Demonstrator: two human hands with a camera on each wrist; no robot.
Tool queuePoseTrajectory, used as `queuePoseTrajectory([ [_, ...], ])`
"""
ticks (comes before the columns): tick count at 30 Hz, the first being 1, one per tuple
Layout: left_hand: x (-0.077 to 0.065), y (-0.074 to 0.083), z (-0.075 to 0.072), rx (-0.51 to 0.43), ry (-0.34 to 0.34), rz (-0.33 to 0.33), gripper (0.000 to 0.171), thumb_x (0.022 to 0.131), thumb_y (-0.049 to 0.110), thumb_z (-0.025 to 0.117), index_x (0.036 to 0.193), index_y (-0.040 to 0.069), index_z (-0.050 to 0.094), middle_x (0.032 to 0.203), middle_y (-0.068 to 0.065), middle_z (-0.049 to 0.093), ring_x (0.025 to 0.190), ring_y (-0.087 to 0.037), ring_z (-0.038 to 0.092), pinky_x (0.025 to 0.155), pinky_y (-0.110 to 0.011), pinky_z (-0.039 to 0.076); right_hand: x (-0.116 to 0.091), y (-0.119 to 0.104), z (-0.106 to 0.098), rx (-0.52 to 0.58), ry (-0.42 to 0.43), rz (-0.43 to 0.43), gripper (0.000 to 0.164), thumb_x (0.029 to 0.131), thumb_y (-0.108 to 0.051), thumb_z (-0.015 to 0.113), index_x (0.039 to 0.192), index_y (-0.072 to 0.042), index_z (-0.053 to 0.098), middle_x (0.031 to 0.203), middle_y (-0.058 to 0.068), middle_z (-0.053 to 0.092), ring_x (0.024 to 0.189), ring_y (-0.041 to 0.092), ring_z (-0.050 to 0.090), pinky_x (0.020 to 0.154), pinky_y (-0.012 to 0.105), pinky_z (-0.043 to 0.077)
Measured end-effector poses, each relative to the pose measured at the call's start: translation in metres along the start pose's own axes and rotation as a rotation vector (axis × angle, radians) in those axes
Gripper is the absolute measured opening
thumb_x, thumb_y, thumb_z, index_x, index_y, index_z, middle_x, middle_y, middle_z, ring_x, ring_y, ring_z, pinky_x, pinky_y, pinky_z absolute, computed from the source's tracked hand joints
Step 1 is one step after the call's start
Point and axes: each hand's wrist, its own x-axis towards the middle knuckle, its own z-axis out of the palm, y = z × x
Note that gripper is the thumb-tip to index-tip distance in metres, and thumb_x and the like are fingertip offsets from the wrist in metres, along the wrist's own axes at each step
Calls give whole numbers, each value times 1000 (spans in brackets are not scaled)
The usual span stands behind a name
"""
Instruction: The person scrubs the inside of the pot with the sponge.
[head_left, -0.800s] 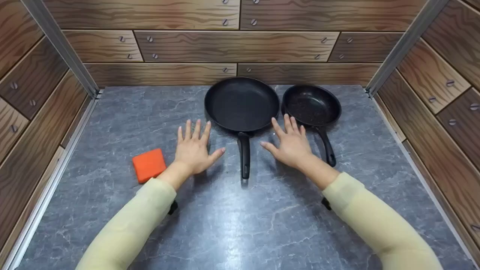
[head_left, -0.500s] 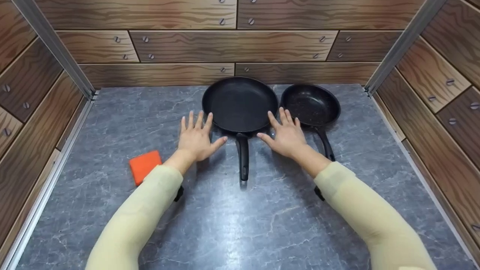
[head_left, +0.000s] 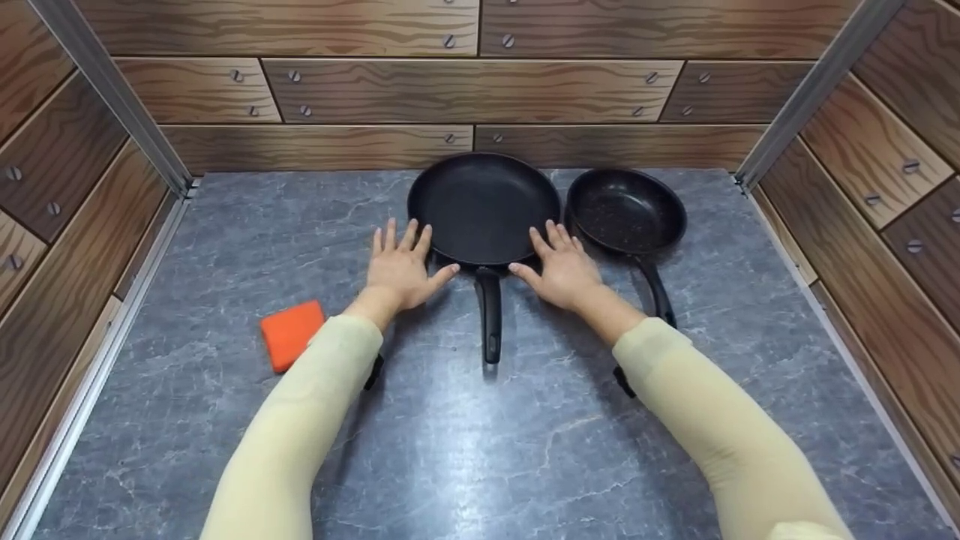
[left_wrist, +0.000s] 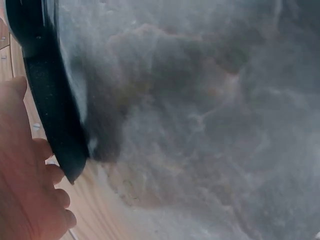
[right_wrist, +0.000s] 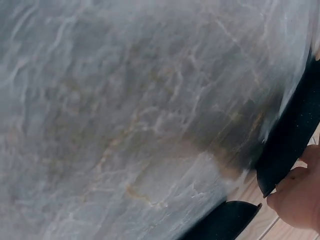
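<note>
A large black frying pan [head_left: 484, 206] sits at the back of the table, its handle [head_left: 490, 315] pointing toward me. My left hand [head_left: 400, 274] is at the pan's left front rim, fingers straight and spread. On the opposite side, my right hand [head_left: 564, 274] has its straight fingertips at the right front rim. Both thumbs point inward toward the base of the handle. The left wrist view shows the left hand [left_wrist: 25, 170] beside the pan's dark side wall [left_wrist: 55, 100]. In the right wrist view, the right hand [right_wrist: 297, 195] overlaps the pan's edge [right_wrist: 292, 130].
A smaller black frying pan [head_left: 626, 210] stands close to the right of the large one, its handle [head_left: 656, 289] angled toward me. Left of my left forearm lies an orange square block [head_left: 291, 334], partly covered by the sleeve. Wood-patterned panels [head_left: 472, 90] wall in the grey marbled table [head_left: 480, 465].
Both hands have moved forward and inward, from beside the large pan's handle to its front rim. The right hand has shifted left, away from the smaller pan. The pans stay in place.
</note>
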Motion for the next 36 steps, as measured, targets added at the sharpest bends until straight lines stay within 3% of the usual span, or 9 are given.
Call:
queuePoseTrajectory([
  [9,2,0,1,6,13,0,100,100,83,21,172,15,12,177,-14,10,161,-44,4,128,-57,0,-1,1,1,53,22,-15,88,106,-69,39,170,-10,23,174,24,11,162,39,9,129,52,12],
  [23,6,4,-3,7,33,17,101,101,81,27,171,9,17,175,-20,14,161,-42,11,129,-53,6,3,-2,-6,21,16,13,89,105,-69,43,169,-10,27,173,25,18,161,42,13,128,53,16],
  [36,-3,6,1,10,35,17,100,101,80,28,170,7,20,174,-21,16,161,-41,15,129,-52,8,-1,-1,3,43,28,-5,89,105,-67,46,168,-8,28,171,28,20,160,43,13,128,54,16],
])
